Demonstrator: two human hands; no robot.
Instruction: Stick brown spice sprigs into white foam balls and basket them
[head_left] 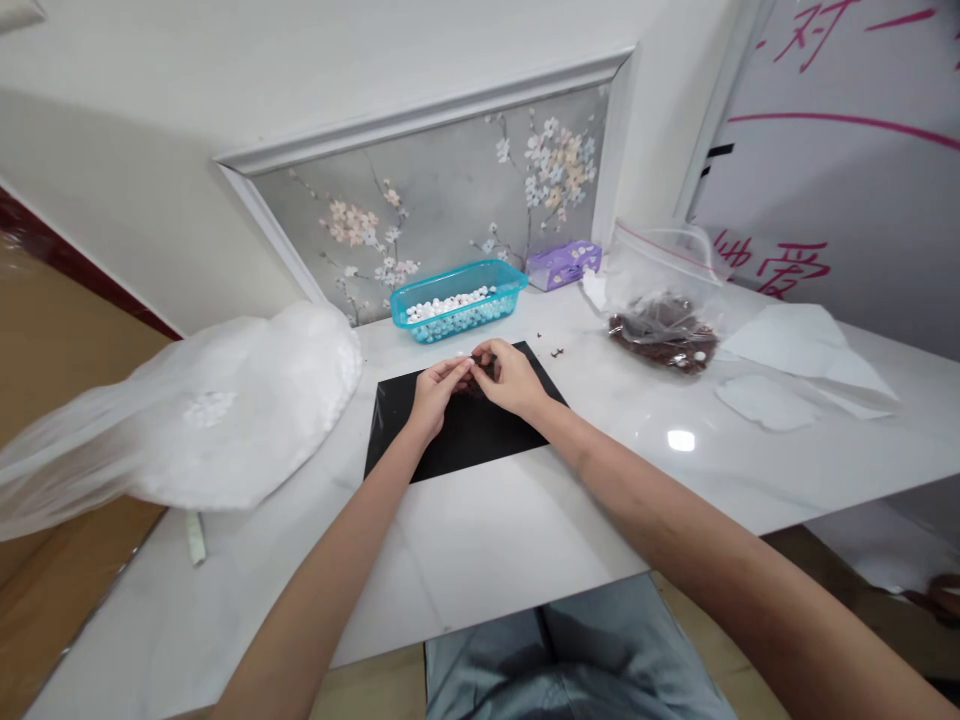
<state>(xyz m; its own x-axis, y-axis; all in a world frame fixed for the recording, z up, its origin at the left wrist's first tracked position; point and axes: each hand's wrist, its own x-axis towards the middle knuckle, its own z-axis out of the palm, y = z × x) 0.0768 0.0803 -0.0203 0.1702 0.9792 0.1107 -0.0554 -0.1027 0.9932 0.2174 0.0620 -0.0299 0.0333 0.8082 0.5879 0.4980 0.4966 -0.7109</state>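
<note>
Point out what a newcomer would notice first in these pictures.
The left hand and right hand draw the eye first, meeting over a black sheet at the middle of the white marble-look table. Behind them sits a turquoise basket of small white balls, while a bulging white plastic bag lies at the left.

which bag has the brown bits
The clear zip-top plastic bag at right, brown pieces in its bottom; the white plastic bag at left shows none.
</note>
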